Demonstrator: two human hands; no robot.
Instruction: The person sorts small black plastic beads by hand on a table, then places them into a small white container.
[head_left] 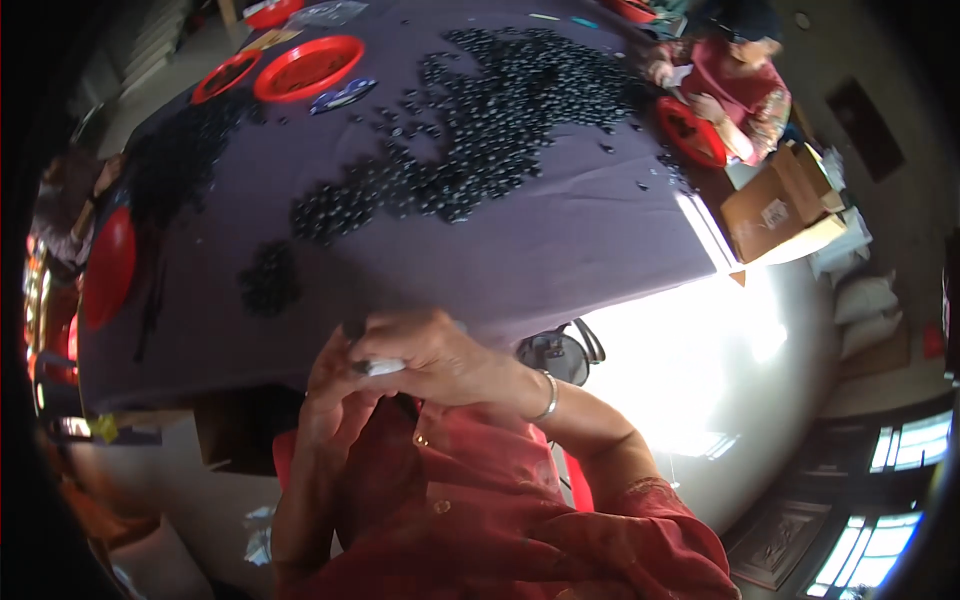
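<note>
My hands are raised together above the near edge of the cloth-covered table, close to my chest. My right hand (440,352) is closed, with a small white object with a dark end (384,367) showing between its fingers; its kind is unclear. Against it, my left hand (328,378) has its fingers closed around a small black piece (353,328), partly hidden and blurred. Beyond them on the cloth lies a small cluster of black round pieces (268,278). A much larger spread of shiny black round pieces (470,150) reaches back across the table.
Red basins (310,68) stand at the back left, another red basin (112,265) at the left edge. At the far right a person (735,90) works beside a red tray (690,132) and a cardboard box (775,215). Another person (70,205) sits at the left.
</note>
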